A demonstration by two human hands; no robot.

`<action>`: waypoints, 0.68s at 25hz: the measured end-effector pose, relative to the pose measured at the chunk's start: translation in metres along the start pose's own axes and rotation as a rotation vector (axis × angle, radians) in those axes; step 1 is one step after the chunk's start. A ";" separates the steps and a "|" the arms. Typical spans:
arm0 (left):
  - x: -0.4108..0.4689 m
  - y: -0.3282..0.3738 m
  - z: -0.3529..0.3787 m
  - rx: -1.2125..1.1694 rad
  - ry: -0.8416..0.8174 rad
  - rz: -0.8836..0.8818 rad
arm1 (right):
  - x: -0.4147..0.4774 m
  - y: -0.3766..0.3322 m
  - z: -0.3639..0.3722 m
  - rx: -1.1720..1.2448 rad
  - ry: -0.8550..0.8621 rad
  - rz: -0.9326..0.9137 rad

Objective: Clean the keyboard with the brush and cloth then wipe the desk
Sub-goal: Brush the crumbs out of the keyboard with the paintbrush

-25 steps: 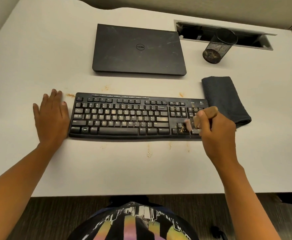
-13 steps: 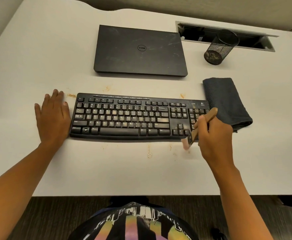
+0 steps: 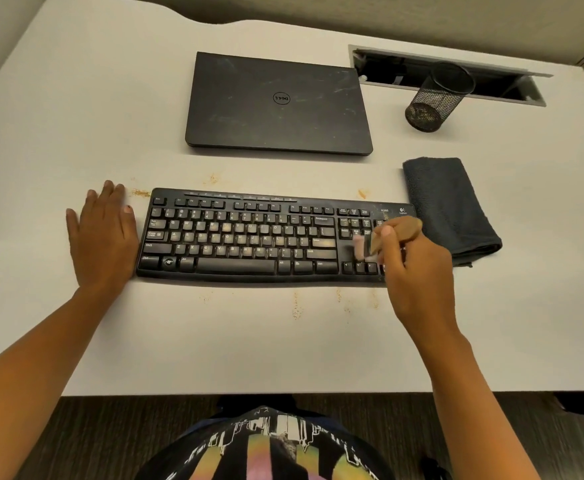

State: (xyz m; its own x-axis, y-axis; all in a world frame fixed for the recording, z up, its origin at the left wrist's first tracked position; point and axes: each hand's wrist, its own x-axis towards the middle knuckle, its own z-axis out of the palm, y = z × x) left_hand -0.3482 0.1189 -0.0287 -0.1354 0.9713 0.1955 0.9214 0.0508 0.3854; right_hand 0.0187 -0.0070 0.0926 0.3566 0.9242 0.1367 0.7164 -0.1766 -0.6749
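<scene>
Right hand point(image 3: 418, 271) brushes point(image 3: 392, 233) Logitech K260 keyboard point(image 3: 249, 237); Dell laptop point(image 3: 276, 102) behind.

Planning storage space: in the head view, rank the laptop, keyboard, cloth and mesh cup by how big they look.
1. Laptop and keyboard: too alike to rank; the keyboard is wider, the laptop deeper.
2. Cloth.
3. Mesh cup, farthest back, so perhaps understated.

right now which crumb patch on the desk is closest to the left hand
The orange crumb patch off the keyboard's top-left corner, beside the left hand's fingertips. The others lie along the keyboard's far and near edges.
</scene>
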 end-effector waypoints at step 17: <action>0.000 0.000 0.000 -0.002 -0.006 -0.006 | -0.029 0.012 -0.005 0.065 0.057 0.041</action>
State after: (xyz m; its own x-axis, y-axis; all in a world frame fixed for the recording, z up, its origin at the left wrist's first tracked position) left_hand -0.3480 0.1188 -0.0286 -0.1381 0.9725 0.1877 0.9197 0.0557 0.3886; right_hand 0.0199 -0.0372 0.0845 0.4195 0.8956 0.1480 0.6609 -0.1896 -0.7261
